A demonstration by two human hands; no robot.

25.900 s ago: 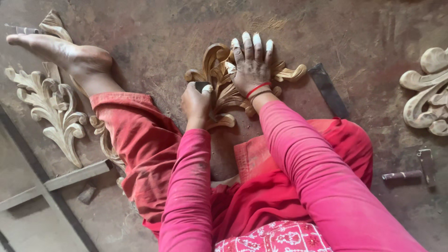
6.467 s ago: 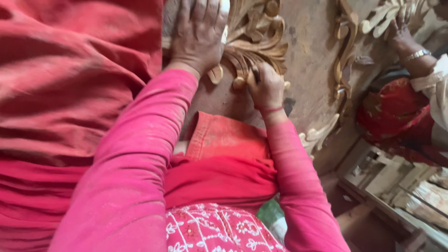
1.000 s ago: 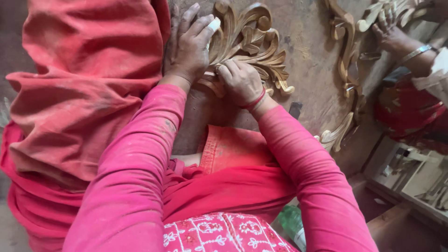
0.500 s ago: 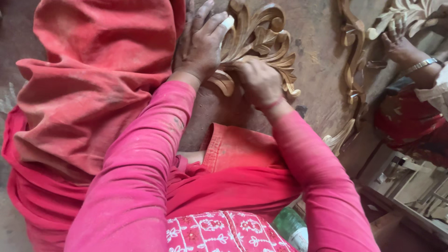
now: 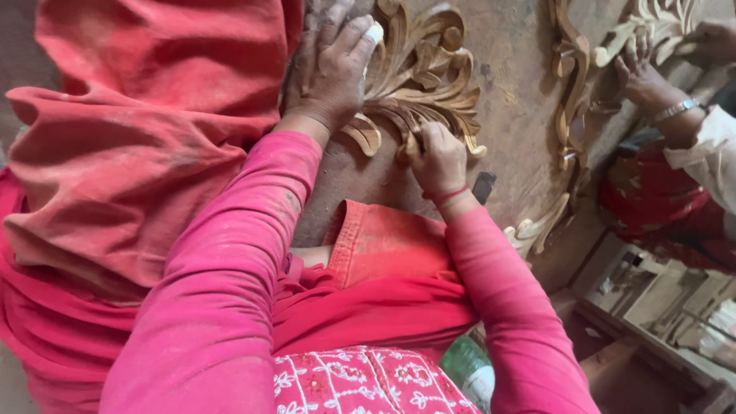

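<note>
The right hand (image 5: 438, 157) had its fingers curled shut, pressed against the near edge of the carving (image 5: 418, 84). The left hand (image 5: 331, 73) lay flat, fingers spread open, on the carving's left side. The carving rested on the dusty floor (image 5: 510, 100). Far right, another person's hand (image 5: 642, 75) touched a second carving (image 5: 571, 115).

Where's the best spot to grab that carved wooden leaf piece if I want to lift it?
Probably by the outer scrolls of the carved leaf piece, coming from the far top edge. It lies flat on the dusty floor; the left hand covers its left side and the right hand its near edge, leaving the thick top curls free.
</note>
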